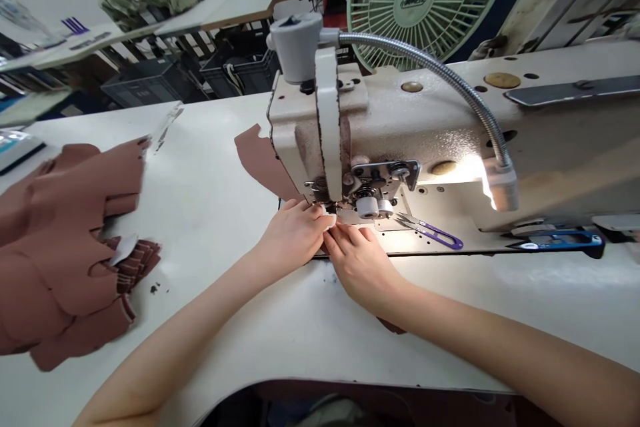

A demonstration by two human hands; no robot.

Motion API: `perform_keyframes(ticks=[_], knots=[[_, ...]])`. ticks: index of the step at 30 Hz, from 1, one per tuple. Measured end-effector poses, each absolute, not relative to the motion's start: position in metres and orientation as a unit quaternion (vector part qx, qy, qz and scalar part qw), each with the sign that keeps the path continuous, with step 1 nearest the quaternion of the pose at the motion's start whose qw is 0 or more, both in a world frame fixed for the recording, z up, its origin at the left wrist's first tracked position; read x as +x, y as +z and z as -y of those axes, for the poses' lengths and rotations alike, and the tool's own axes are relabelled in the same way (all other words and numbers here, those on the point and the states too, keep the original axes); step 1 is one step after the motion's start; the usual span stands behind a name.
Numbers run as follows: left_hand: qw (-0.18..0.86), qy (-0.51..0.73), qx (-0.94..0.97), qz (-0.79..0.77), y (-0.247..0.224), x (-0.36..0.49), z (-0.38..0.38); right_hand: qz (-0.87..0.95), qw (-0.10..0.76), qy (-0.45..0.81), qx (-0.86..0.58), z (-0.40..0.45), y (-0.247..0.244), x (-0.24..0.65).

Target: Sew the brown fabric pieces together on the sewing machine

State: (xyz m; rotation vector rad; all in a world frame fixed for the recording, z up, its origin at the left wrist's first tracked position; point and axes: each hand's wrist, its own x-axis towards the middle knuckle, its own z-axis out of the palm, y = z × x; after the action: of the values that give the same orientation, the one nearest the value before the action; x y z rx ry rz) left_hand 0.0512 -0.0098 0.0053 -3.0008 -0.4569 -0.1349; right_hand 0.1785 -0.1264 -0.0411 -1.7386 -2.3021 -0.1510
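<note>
My left hand (295, 233) is at the needle area of the sewing machine (327, 127), its fingers bent and closed on a brown fabric piece (263, 161). A small white scrap (329, 213) shows at its thumb and fingertips. Right beside it, my right hand (363, 267) has its fingers pressed together on the fabric just in front of the presser foot. The fabric spreads out behind the machine head on the left, and a dark brown corner shows below my right wrist. Most of it between the hands is hidden, and so is the needle tip.
Purple thread snips (433, 232) lie on the machine bed, with blue snips (555, 240) farther right. A stack of brown cut pieces (65, 247) covers the table's left side. A bendable lamp (500, 183) lights the bed. Behind stand a green fan (415, 0) and grey crates (150, 80).
</note>
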Motion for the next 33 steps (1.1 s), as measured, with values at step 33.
perform_keyframes(ticks=[33], knots=[[-0.069,-0.074,-0.982,0.156,-0.012,0.047,0.003,0.812,0.116,-0.018,-0.572,0.13,-0.047,0.141]])
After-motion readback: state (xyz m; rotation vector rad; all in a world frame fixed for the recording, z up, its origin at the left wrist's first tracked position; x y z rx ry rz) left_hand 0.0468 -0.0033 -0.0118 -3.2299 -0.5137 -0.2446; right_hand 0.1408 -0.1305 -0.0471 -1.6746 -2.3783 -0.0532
